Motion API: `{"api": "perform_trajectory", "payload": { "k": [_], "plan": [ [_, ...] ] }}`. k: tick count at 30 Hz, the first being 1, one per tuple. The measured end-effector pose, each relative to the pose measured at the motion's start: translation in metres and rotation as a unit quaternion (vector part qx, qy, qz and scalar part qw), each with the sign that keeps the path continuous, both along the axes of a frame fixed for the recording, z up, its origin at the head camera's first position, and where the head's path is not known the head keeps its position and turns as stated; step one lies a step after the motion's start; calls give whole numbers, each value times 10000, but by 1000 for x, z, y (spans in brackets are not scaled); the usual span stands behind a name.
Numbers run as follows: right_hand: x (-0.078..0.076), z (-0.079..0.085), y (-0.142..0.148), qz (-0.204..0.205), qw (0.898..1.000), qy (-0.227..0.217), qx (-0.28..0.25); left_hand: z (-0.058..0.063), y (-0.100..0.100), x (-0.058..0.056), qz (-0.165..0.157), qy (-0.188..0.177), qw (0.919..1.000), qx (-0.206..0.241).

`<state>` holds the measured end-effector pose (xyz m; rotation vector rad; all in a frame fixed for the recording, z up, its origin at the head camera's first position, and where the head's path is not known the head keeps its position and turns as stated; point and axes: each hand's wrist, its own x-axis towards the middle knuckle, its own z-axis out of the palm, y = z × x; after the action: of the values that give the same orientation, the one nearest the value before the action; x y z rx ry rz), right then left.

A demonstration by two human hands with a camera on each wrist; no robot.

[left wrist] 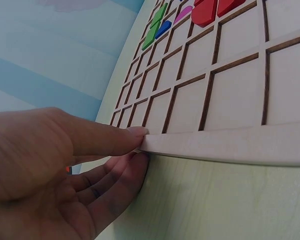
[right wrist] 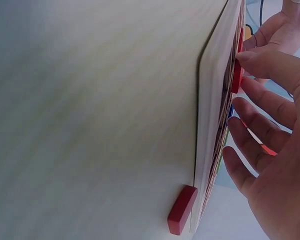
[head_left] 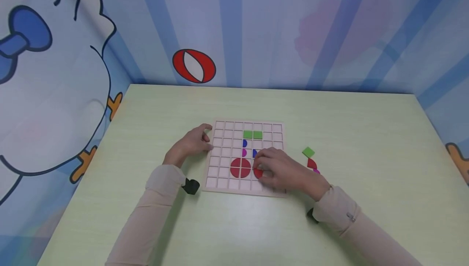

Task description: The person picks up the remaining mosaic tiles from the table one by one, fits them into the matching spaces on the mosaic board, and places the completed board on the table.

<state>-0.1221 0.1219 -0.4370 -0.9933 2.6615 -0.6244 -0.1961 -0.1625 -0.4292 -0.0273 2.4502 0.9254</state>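
Observation:
A pale wooden grid board (head_left: 224, 183) lies flat on the table. My left hand (head_left: 192, 142) rests at its left side, thumb and forefinger spread and touching the rim. In the left wrist view the thumb tip (left wrist: 137, 131) sits right at the rim. Over the board's right half, my right hand (head_left: 283, 171) pinches a red quarter-circle piece (right wrist: 236, 76) between thumb and forefinger, the other fingers loosely bent. Several red quarter-circle pieces (head_left: 235, 163) form a disc to its left. Above are two green squares (head_left: 248, 134), blue pieces (head_left: 244, 143) and a magenta piece (head_left: 244, 152).
On the table right of the board lie a loose green square (head_left: 308, 152), a red piece (head_left: 312, 163) and a magenta piece (head_left: 316, 171) partly hidden by the right hand. The pale table (head_left: 176, 107) meets a blue striped wall (head_left: 256, 34) behind.

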Motion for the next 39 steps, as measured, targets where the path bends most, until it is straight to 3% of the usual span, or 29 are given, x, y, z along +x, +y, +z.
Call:
{"api": "perform_trajectory", "payload": {
  "k": [16, 26, 33, 39],
  "plan": [
    [-2, -2, 1, 155, 9998, 81, 11, 0, 0, -1, 4, 0, 10000, 7],
    [-1, 0, 1, 10, 10000, 47, 86, -1, 0, 0, -23, 3, 10000, 36],
    [-1, 12, 4, -241, 9993, -249, -151, 0, 0, 1, -34, 4, 10000, 3],
    [1, 17, 11, -726, 9890, -984, -831, 1, 0, 1, -27, 18, 10000, 31]
  ]
}}
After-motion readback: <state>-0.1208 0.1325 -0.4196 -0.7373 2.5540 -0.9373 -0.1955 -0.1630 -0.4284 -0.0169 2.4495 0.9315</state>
